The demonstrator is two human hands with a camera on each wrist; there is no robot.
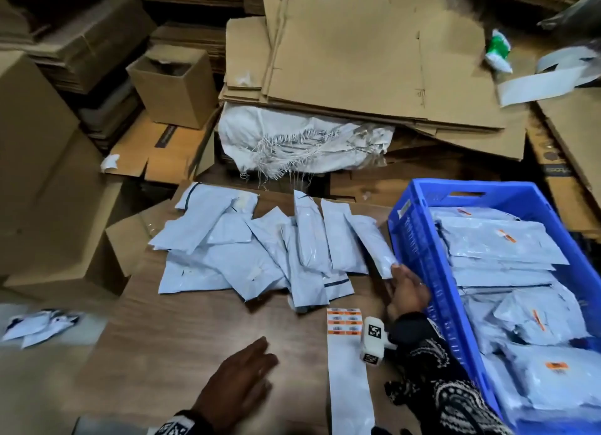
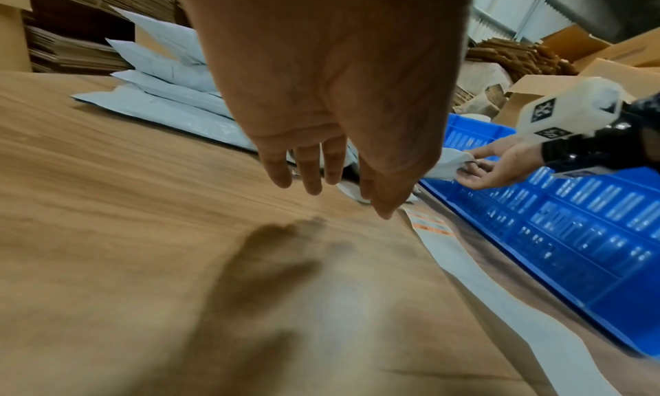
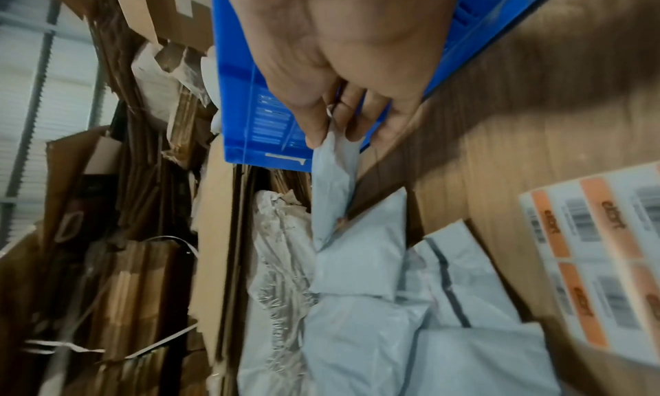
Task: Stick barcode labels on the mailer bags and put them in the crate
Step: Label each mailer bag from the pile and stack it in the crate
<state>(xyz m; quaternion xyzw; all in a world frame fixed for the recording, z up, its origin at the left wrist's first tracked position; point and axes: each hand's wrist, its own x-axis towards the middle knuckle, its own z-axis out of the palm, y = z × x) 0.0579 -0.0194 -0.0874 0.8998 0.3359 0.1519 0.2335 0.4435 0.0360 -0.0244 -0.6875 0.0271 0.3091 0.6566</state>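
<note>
Grey, crinkled mailer bag (image 3: 334,176) — right hand (image 3: 343,63) pinching.

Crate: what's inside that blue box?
The crate holds a pile of grey mailer bags, several showing orange labels. The bags cover its bottom.

crate (image 1: 422,255) on counter (image 1: 182,330), right | mailer bags (image 1: 260,255) left of crate | label strip (image 1: 346,353) left of crate, nearer than the bags

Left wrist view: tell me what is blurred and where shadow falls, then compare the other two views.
Left wrist: table streaked, left hand casts a soft shadow below. Head: edges smeared, left hand blurred. Right wrist: label sheet and cardboard smeared.
</note>
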